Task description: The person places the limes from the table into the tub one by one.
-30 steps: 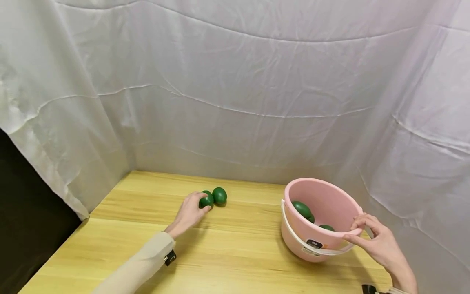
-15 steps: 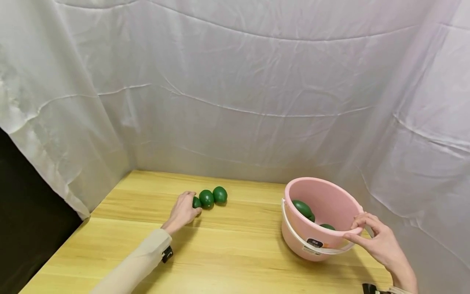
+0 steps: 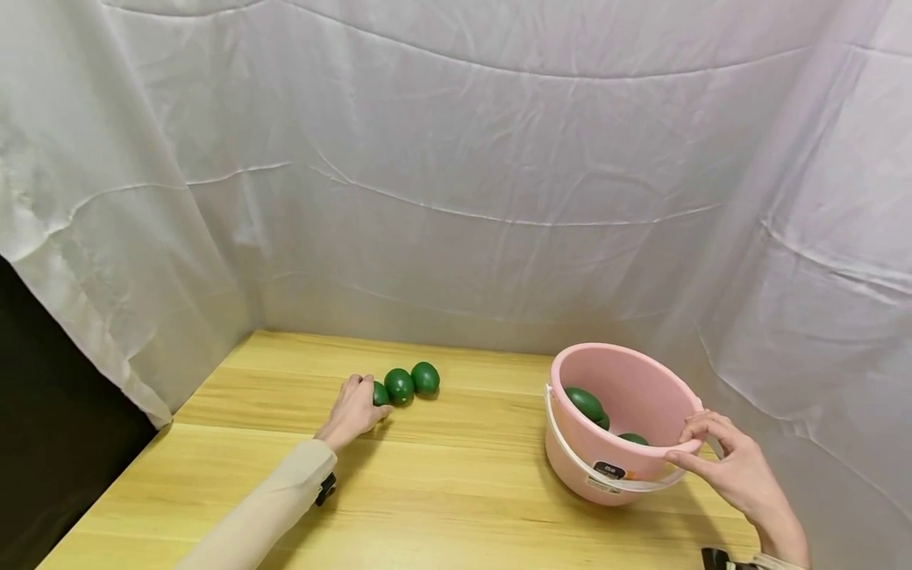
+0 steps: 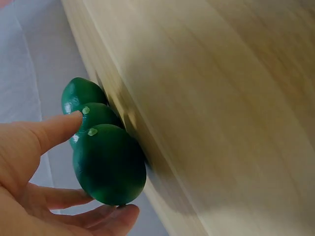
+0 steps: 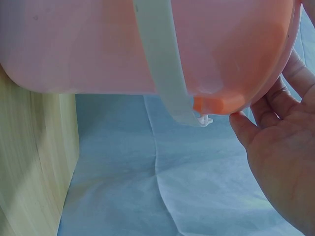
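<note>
On the wooden counter (image 3: 456,483), three dark green limes lie in a touching row toward the far left. The left hand (image 3: 352,412) curls its thumb and fingers round the nearest lime (image 4: 109,164), pinching it against the counter; the middle lime (image 3: 399,385) and the far lime (image 3: 425,378) sit just beyond it. At the right, a pink bucket (image 3: 627,396) with a white handle stands tilted, more limes lying inside. The right hand (image 3: 734,467) grips its near rim, thumb and fingertips pinching the edge.
</note>
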`<state>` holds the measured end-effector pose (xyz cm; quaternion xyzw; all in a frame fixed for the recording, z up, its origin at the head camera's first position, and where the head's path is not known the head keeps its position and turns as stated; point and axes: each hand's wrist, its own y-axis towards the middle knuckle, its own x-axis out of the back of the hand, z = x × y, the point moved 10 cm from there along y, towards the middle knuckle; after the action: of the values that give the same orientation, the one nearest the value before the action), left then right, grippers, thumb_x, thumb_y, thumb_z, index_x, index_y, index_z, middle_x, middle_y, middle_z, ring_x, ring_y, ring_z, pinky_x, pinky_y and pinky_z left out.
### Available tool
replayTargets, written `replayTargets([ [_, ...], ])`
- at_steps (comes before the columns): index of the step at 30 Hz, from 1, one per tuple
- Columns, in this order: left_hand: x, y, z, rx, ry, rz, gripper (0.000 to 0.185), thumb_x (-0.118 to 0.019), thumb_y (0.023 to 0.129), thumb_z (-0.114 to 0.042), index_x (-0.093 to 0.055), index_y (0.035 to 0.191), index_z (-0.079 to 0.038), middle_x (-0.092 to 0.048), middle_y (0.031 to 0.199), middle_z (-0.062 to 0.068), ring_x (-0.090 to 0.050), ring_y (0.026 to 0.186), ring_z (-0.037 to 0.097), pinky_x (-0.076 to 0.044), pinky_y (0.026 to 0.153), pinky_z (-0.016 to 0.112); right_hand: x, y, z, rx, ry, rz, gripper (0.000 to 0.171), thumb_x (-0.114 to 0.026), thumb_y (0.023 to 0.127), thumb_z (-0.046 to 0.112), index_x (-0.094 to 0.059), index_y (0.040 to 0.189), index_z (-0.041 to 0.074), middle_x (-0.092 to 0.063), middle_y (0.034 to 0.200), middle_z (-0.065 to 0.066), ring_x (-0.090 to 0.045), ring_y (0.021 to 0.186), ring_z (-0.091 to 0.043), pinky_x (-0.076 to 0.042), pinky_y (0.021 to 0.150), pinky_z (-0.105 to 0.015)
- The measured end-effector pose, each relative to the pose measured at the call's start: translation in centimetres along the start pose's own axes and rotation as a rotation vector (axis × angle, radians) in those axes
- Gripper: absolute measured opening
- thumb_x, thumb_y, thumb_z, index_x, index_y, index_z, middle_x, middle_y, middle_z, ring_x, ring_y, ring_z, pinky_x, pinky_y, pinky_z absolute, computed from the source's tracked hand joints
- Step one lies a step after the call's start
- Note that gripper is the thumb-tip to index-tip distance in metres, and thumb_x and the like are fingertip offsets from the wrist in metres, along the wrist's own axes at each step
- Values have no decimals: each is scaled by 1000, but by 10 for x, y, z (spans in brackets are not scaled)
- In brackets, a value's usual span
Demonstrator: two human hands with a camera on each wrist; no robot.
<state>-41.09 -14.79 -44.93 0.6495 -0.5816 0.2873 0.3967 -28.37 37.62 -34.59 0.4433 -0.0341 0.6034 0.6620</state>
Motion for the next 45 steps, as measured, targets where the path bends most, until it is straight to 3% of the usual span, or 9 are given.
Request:
replayTargets([
  [5,-1,3,5,11,-17,-1,56,-79,77,-15,-53,120,12,-53,107,26,-56,87,31,-55,72,42,0,0,0,-1,1,-2,23,-82,73,-5,-64,84,6,-55,107,17,-44,121,3,-30,98,-1],
  [8,-1,5,7,14,-14,11,66,-78,73,-11,-49,127,14,-54,107,26,-57,85,30,-55,71,40,1,0,-1,-5,-2,-2,23,-81,73,-4,-64,84,5,-55,109,18,-44,121,4,-30,98,-1],
  [12,-3,5,6,-2,-13,32,76,-79,69,-9,-46,135,8,-56,107,24,-57,85,29,-55,70,40,1,0,-1,-12,-4,-1,22,-81,74,-3,-64,85,5,-54,110,18,-43,122,4,-30,98,0],
  [15,-4,5,6,-13,-9,34,73,-80,66,-8,-49,131,4,-56,103,21,-57,84,29,-54,68,39,1,-1,-1,-11,-1,-3,22,-81,74,-4,-63,84,5,-54,110,18,-43,122,4,-30,98,0],
  [22,-7,3,5,7,-7,49,81,-83,69,-10,-41,135,12,-56,111,24,-59,91,32,-56,79,45,0,-2,-2,-12,-3,-7,22,-81,74,-4,-64,84,5,-54,110,19,-43,121,5,-30,98,0],
  [30,-7,5,8,3,3,59,86,-84,66,-11,-43,140,1,-55,114,25,-59,88,32,-56,72,43,1,-2,-1,-3,4,-5,23,-81,73,-5,-64,83,5,-56,107,18,-45,119,3,-31,99,-1],
  [35,-8,5,5,4,45,85,83,-86,67,-16,-43,134,8,-56,111,24,-61,88,32,-57,77,45,1,-2,-2,-9,3,-5,23,-81,73,-5,-64,84,5,-55,107,18,-44,121,3,-30,99,-1],
  [38,-10,3,5,2,52,99,80,-85,67,-16,-46,134,6,-55,110,23,-59,84,30,-56,74,43,1,-2,-2,-6,-2,-6,23,-81,73,-5,-64,84,5,-55,108,18,-44,121,3,-30,98,-1],
  [45,-11,0,10,-17,3,116,48,-81,70,-6,-61,113,2,-56,97,17,-54,79,25,-50,65,35,1,2,1,2,2,-3,23,-81,73,-5,-64,84,6,-56,105,17,-44,119,3,-30,99,-1],
])
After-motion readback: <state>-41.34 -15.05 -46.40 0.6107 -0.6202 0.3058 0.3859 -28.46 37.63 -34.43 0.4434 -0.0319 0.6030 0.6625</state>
